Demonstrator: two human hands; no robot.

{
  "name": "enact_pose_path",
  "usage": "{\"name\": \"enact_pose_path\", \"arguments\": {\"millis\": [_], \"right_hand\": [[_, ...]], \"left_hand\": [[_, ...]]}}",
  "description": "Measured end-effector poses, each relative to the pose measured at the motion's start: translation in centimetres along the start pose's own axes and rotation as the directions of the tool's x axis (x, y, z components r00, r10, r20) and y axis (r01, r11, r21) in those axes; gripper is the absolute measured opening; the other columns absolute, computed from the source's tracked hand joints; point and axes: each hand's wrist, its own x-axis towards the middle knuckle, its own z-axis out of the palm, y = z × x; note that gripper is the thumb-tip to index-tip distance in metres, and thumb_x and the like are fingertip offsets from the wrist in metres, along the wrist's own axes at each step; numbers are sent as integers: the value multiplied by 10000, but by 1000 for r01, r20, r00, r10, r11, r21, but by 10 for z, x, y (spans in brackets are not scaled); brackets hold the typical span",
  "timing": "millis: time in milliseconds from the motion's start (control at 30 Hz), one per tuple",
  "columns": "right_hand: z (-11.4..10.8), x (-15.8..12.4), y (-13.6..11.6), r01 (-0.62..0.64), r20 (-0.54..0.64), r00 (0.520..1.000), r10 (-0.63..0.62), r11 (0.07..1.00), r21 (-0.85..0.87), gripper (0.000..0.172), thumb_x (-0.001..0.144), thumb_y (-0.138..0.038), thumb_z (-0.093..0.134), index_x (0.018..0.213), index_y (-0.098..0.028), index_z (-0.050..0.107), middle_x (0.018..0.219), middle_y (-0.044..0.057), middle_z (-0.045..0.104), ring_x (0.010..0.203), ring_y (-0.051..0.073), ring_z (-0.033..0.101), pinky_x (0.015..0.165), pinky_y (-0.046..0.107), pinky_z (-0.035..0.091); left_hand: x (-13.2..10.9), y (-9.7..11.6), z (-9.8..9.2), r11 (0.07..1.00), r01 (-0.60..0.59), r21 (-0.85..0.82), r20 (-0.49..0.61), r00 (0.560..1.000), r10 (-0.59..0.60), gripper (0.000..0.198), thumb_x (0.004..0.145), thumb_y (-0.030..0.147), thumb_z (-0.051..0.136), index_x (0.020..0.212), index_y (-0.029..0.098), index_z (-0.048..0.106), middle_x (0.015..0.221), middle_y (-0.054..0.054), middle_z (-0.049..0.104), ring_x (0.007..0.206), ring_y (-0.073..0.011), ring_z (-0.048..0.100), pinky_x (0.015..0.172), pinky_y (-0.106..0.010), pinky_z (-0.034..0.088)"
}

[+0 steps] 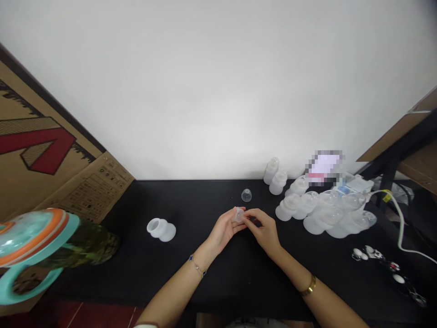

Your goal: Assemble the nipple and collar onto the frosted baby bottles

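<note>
In the head view, my left hand (221,231) holds a small translucent baby bottle nipple (239,214) between its fingers. My right hand (266,231) pinches the same piece from the other side, fingertips touching it; whether a collar ring is with it I cannot make out. Just beyond the hands, a clear dome cap (246,195) lies on the black table (205,196). Off to the left stands a frosted white bottle body (161,229), its open mouth visible.
Several capped baby bottles (322,219) are grouped at the right, two more (275,176) near the wall. Behind them are a pixelated screen (324,166) and a white cable (402,228). A dark beaded item (378,257) lies front right. A large jug (41,250) and cardboard box (68,168) flank the left.
</note>
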Motion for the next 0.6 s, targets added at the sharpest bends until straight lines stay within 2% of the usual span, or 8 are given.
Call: {"name": "enact_pose_path", "arguments": {"millis": [233, 400, 600], "right_hand": [[2, -3, 4, 67, -14, 998, -67, 998, 0, 139, 932, -261, 621, 989, -247, 746, 1009, 56, 748, 895, 211, 710, 669, 285, 565], [3, -3, 4, 134, -46, 990, -134, 991, -3, 163, 940, -276, 614, 991, -260, 768, 1004, 68, 740, 920, 218, 712, 799, 338, 595], [1, -3, 3, 163, -70, 984, -164, 986, -22, 163, 933, -251, 623, 982, -269, 778, 971, 66, 732, 886, 213, 706, 763, 338, 596]], "left_hand": [[3, 1, -2, 995, 32, -94, -69, 997, -39, 351, 965, 360, 565, 1112, 70, 700, 996, -141, 751, 866, -186, 702, 880, -315, 538], [4, 0, -2, 994, 33, -101, -58, 998, -39, 357, 967, 361, 565, 1102, 61, 704, 1045, -153, 746, 862, -181, 703, 873, -307, 541], [3, 0, 0, 996, 27, -80, -74, 997, -33, 328, 954, 348, 593, 1080, 70, 711, 1038, -152, 747, 883, -195, 705, 894, -320, 531]]}}
